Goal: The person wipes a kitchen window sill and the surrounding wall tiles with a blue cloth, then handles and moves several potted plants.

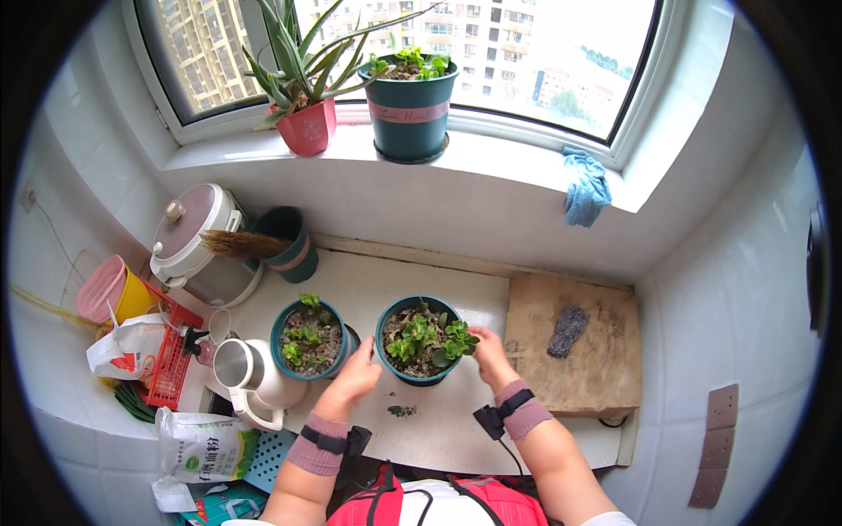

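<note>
In front of me on the white counter stands a round green pot (387, 317) filled with soil. A leafy green plant (421, 334) grows in it. My right hand (490, 355) is at the leaves overhanging the pot's right rim; whether its fingertips pinch a leaf is unclear. Between this pot and a second green pot (275, 329) is my left hand (357, 375), its fingers pointing towards the gap. Its grip cannot be made out. Several small plants (302, 336) grow in the second pot. Dark green debris (402, 411) lies on the counter below the pots.
A white kettle (266, 388) stands close to the left pot. Behind are a pressure cooker (204, 246) and a green pot (299, 260) with a brush (243, 244) across its rim. On the right, a wooden board (526, 368) bears a grey scrubbing pad (568, 331).
</note>
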`<state>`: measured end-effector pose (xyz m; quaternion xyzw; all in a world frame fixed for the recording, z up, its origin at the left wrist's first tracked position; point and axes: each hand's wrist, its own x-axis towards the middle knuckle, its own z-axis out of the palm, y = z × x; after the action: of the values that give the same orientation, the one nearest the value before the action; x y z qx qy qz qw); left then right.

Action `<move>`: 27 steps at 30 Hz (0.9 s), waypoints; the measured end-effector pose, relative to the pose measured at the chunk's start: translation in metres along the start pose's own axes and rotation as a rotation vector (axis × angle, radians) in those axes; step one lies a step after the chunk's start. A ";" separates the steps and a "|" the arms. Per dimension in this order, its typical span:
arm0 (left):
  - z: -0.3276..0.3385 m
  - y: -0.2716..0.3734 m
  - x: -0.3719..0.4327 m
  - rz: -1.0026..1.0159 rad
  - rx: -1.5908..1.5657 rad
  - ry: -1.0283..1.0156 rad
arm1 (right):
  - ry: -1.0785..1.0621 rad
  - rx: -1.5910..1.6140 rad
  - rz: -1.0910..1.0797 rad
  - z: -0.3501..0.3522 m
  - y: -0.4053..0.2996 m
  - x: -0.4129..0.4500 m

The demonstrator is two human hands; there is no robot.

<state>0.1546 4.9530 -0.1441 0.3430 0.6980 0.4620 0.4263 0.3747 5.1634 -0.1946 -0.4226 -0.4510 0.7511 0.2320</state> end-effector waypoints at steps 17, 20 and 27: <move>0.024 0.299 0.197 0.504 1.203 0.049 | 0.572 -1.132 -1.105 -0.091 -0.342 0.052; 0.035 0.279 0.210 0.564 1.367 0.117 | 0.580 -1.293 -1.067 -0.119 -0.345 0.077; 0.032 0.266 0.215 0.640 1.410 0.196 | 0.568 -1.488 -0.939 -0.105 -0.348 0.097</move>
<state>0.1202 5.2421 0.0388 0.6753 0.7283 0.0382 -0.1100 0.3999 5.4536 0.0435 -0.4049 -0.8687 -0.0354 0.2832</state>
